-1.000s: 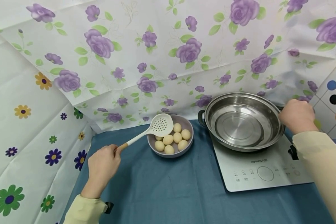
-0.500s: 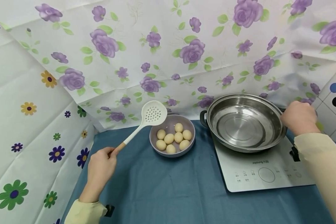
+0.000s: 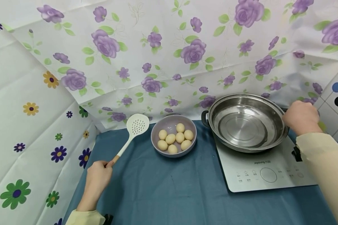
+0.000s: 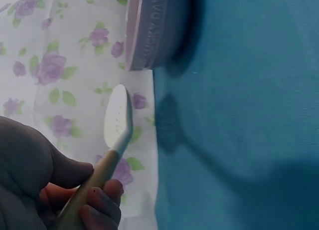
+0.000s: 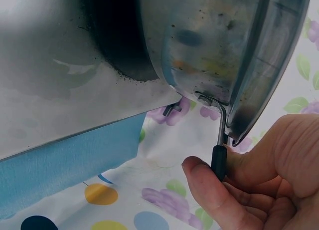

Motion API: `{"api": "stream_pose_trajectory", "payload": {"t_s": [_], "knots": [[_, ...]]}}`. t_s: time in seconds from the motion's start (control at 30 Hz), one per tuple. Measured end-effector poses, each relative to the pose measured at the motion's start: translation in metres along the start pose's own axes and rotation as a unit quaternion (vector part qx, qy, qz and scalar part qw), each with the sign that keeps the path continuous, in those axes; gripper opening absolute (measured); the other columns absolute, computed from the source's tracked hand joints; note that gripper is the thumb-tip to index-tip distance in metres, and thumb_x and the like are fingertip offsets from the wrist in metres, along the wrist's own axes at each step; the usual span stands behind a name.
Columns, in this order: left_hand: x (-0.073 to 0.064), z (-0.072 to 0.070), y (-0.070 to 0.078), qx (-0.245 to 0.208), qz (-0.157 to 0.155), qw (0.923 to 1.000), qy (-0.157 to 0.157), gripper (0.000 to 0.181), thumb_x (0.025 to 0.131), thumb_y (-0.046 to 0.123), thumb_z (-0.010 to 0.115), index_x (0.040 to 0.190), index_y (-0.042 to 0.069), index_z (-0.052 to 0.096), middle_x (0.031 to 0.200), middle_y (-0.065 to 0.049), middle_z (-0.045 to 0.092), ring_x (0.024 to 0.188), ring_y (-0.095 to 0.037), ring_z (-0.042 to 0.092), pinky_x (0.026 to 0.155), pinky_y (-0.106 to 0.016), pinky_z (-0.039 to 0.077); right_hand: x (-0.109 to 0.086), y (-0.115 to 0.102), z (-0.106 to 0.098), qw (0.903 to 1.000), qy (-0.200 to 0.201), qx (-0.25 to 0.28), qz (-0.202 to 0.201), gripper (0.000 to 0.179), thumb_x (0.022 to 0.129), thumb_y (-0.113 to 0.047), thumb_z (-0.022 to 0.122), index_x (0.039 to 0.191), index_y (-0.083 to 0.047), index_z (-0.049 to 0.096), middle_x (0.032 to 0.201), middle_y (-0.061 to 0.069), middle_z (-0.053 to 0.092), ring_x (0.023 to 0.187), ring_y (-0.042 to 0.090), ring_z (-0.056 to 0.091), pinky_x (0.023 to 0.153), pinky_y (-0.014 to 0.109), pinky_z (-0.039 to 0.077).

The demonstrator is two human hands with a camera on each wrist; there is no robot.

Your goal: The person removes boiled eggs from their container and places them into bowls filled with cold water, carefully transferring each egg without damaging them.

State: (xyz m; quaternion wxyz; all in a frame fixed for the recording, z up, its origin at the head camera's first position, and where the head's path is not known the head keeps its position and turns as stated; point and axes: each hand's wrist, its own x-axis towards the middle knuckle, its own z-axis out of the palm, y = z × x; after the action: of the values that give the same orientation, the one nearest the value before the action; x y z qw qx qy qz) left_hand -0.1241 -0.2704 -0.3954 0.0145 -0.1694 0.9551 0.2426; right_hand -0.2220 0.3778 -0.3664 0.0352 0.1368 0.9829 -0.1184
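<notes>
My left hand [image 3: 99, 177] grips a slotted skimmer [image 3: 137, 125], white with a wooden handle end, and holds it up left of the bowl. The skimmer's shadow on the cloth shows in the left wrist view, and its head carries nothing. Several pale eggs [image 3: 170, 138] lie in the mauve bowl [image 3: 155, 149]. My right hand [image 3: 301, 116] holds the black side handle [image 5: 218, 162] of a wide steel pan [image 3: 242, 125], fingers curled round it in the right wrist view. The pan sits on a silver induction cooker [image 3: 242, 184], and its inside shows bare metal.
A blue cloth [image 3: 163, 190] covers the table under the bowl and cooker. Flower-printed sheeting [image 3: 169, 62] rises right behind them, and another printed sheet [image 3: 42, 131] stands at the left. The pan's other black handle [image 3: 204, 118] points toward the bowl.
My left hand has drawn the skimmer from over the bowl to the left, and the hand has come down toward me. My right hand stays on the pan handle; the view shifted slightly.
</notes>
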Motion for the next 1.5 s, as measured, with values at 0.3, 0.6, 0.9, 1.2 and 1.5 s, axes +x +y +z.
{"api": "stream_pose_trajectory", "payload": {"t_s": [0.3,0.6,0.9,1.2,1.5], "knots": [[0.007,0.023,-0.013,0.007,-0.013,0.9995,-0.026,0.037,0.097,0.027,0.047,0.097,-0.003,0.068,0.059,-0.007,0.054,0.047,-0.018,0.044,0.042,-0.03,0.034,0.002,0.004,0.003,1.0,-0.001,0.0,0.004,0.035,0.084,-0.02,0.054,0.083,0.014,0.056,0.067,0.028,0.053,0.056,0.034,0.047,0.04,0.036,0.038],[0.012,0.046,-0.012,-0.009,-0.025,0.9993,-0.026,0.036,0.097,0.024,0.046,0.097,-0.005,0.065,0.068,-0.012,0.058,0.054,-0.02,0.05,0.045,-0.031,0.038,0.007,0.004,0.005,1.0,0.005,0.001,-0.001,0.038,0.082,-0.022,0.056,0.084,0.015,0.056,0.07,0.031,0.053,0.057,0.036,0.05,0.04,0.038,0.04],[0.009,0.063,-0.011,-0.01,-0.022,0.9994,-0.026,0.034,0.096,0.024,0.048,0.088,-0.002,0.067,0.069,-0.012,0.061,0.056,-0.021,0.053,0.047,-0.03,0.039,0.009,0.007,0.005,0.9999,0.004,-0.012,-0.005,0.042,0.083,-0.024,0.056,0.086,0.017,0.056,0.071,0.034,0.054,0.058,0.04,0.053,0.04,0.04,0.041],[0.008,0.075,-0.006,-0.012,-0.032,0.9957,-0.086,0.029,0.096,0.02,0.048,0.08,0.0,0.062,0.058,-0.01,0.059,0.045,-0.019,0.055,0.038,-0.03,0.042,0.001,-0.001,0.0,1.0,0.0,-0.002,0.001,0.038,0.082,-0.021,0.056,0.085,0.017,0.056,0.074,0.036,0.054,0.059,0.04,0.052,0.041,0.039,0.041],[0.011,0.085,-0.004,0.044,-0.003,0.9975,-0.055,0.032,0.09,0.022,0.06,0.061,0.007,0.063,0.049,-0.006,0.054,0.04,-0.018,0.051,0.037,-0.03,0.039,0.003,0.003,-0.001,0.9999,0.008,-0.003,-0.011,0.034,0.081,-0.019,0.056,0.077,0.015,0.057,0.073,0.035,0.055,0.062,0.045,0.054,0.042,0.042,0.042]]}}
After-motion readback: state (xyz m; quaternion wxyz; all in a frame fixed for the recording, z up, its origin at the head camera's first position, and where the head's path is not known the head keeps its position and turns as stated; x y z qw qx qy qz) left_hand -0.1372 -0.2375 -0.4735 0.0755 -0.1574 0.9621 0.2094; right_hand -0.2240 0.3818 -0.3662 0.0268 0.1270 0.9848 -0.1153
